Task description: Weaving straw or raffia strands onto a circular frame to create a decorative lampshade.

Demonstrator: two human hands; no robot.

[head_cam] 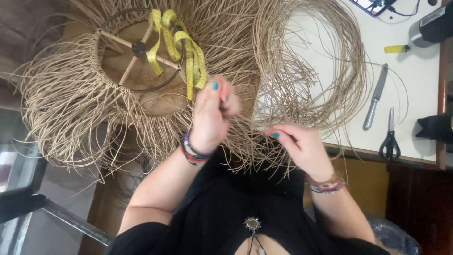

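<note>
The left hand [213, 113] is raised and blurred, with the fingers curled together; it seems to pinch thin straw strands [245, 137], but the grip itself cannot be told for sure because of the blur; the right hand [299, 146] is held lower and to the side, its fingers bent and closed on the same pale strands, which are stretched between both hands. Just above the left hand a woven straw lampshade [71, 99] is seen, with a round metal frame [137, 47] and wooden spokes in its middle and long loose fringes all around; a yellow measuring tape [188, 52] is laid over this frame, close above the left hand. Above the right hand a loose coil of straw fibre [306, 61] is lying on the white counter [415, 80]. Further out from the right hand a knife [375, 97] and black scissors [390, 139] are placed on the counter, well apart from the fingers; beyond them a yellow lighter [396, 48] is seen. Bracelets are worn on both wrists.
</note>
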